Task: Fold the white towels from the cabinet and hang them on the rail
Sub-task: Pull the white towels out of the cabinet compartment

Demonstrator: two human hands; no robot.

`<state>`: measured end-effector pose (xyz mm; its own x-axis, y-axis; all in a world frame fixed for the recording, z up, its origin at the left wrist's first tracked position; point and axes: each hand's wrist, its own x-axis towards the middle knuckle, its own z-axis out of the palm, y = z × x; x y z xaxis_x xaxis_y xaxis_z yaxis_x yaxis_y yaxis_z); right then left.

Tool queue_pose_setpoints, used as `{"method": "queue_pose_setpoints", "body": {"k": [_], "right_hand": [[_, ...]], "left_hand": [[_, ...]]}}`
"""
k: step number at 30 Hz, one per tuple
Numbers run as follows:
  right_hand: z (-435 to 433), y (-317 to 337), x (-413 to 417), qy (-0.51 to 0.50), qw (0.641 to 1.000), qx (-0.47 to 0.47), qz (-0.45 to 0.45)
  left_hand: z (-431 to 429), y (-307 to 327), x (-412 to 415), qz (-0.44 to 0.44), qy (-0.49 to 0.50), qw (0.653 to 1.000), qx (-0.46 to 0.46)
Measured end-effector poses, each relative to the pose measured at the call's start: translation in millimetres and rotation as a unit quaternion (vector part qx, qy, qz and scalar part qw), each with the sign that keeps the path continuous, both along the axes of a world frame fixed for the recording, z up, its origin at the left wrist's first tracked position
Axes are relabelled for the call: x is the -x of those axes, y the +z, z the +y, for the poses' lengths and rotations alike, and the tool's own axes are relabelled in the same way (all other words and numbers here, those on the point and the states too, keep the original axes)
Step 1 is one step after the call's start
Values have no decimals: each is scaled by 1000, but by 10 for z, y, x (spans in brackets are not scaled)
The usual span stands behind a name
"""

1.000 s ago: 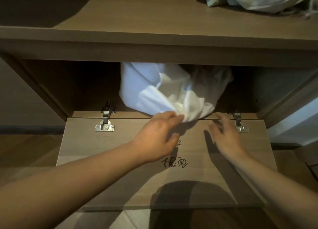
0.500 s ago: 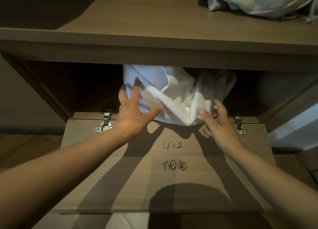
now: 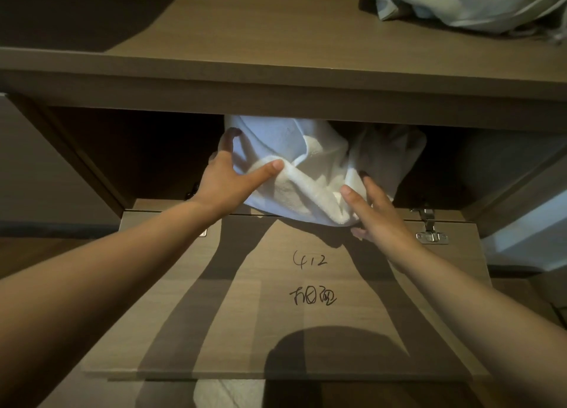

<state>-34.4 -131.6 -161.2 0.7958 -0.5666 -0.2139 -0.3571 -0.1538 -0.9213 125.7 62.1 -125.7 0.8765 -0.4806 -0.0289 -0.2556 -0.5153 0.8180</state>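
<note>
Head view: the cabinet [image 3: 92,168] stands open, its drop-down door [image 3: 214,331] folded forward and lying flat toward the person. A white towel [image 3: 306,174] sits bunched in the middle of the dark compartment. It is crumpled rather than folded, and its lowest fold hangs over the compartment's front edge, onto the back of the door.

The left grip [image 3: 228,180], a bare hand, holds the towel's left side. The thumb [image 3: 270,170] presses across a thick front fold, and the fingers curl round the left edge, with one fingertip showing higher up against the cloth. The right grip [image 3: 379,214], also bare, lies against the lower right of the bundle. It is spread, with thumb and forefinger nearly straight on the front of the cloth, while the other fingers reach under the hanging fold. They do not plainly clamp it. Both forearms stretch over the door and cast long shadows on it.

A metal hinge [image 3: 429,232] shows at the door's right rear corner, just right of the right grip. The hinge on the left is mostly hidden behind the left forearm. On the door, near its middle, are the handwritten digits "412" [image 3: 310,259], with a row of handwritten characters [image 3: 313,297] below them. A rounded shadow [image 3: 331,352] falls on the door's near edge.

On the cabinet's top surface [image 3: 245,30], at the far right, lies a rumpled pale cloth [image 3: 460,2], well apart from the towel. Below the door's near edge something white [image 3: 227,392] shows on the floor. It is too little seen to identify.
</note>
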Motion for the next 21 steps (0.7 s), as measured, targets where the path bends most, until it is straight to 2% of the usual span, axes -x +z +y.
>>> {"method": "queue_pose_setpoints", "body": {"k": [3, 8, 11, 13, 17, 21], "right_hand": [[-56, -24, -21, -23, 1000, -1, -1], [-350, 26, 93, -132, 991, -5, 21], [-433, 27, 212, -133, 991, -14, 4], [-407, 22, 236, -122, 992, -17, 2], [-307, 61, 186, -143, 988, -60, -19], [-299, 69, 91, -149, 987, -50, 21]], "left_hand": [[15, 50, 147, 21, -28, 999, 18], [17, -72, 480, 26, -107, 993, 33], [-28, -44, 341, 18, -37, 999, 27], [-72, -26, 238, 43, -6, 999, 16], [-175, -22, 141, 104, -52, 992, 53], [-258, -75, 70, 121, -64, 986, 96]]}}
